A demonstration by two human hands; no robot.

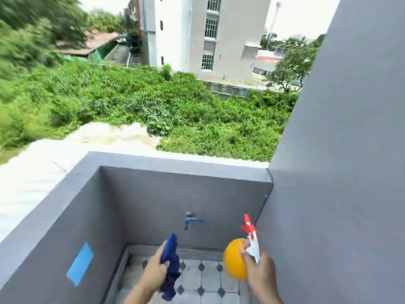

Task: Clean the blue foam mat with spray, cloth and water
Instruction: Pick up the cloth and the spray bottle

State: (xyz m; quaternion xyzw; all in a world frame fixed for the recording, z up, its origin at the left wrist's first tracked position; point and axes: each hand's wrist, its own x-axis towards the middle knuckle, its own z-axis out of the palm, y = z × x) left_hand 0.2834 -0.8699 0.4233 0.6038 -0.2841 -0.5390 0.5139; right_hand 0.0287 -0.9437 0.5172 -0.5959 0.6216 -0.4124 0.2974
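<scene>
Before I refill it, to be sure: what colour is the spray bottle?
Orange bottle, red-white trigger; head view.

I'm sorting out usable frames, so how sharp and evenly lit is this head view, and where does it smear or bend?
Head view: bright, even daylight with no harsh shadows; the sky is blown out white. Motion blur smears the trees at upper left and the pale ledge. The tap, blue cloth and orange spray bottle are soft but readable. Wide-angle distortion tilts the white building.
</scene>
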